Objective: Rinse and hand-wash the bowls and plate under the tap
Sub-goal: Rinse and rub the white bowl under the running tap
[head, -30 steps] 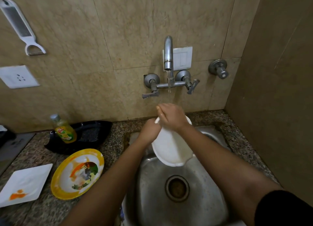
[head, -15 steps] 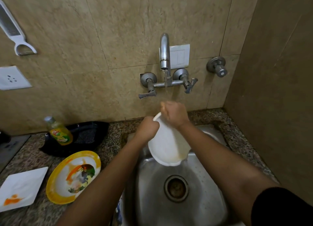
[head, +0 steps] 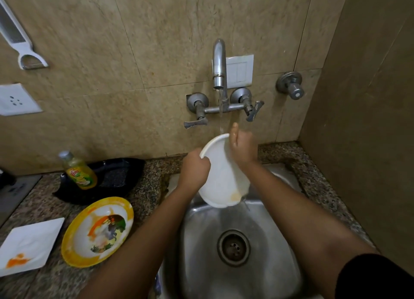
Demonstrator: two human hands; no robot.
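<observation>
Step in hand: I judge this to be the rinse of the first dish, with bare-hand rubbing.
White bowl: the white bowl [head: 221,175] hangs tilted over the back edge of the sink [head: 201,242], clear of the basin. Its upper rim sits just under the water stream [head: 221,110] from the tap [head: 219,63]. The tilt probably lets water run down the inside and off the low rim into the basin.
Left grip: my left hand [head: 195,166] has its fingers curled round the bowl's left rim, holding it steady.
Right grip: my right hand [head: 243,146] lies against the far right rim, one finger pointing up beside the stream. I cannot tell whether the other fingers lie flat inside the bowl or hook over the rim.
Stain: a faint orange smear [head: 235,195] sits near the low rim, so I judge this bowl not yet clean.
Waiting dishes: two rest on the desk [head: 44,283], left of the sink. A yellow-rimmed bowl [head: 97,231] with food traces lies just beside the sink's left edge. A square white plate [head: 29,247] with an orange smear lies at the desk's left edge.
Count: three dishes, one in hand and two waiting.
Soap: one dish soap bottle [head: 78,171] stands on one black tray [head: 116,177] at the desk's back edge, by the wall.
</observation>
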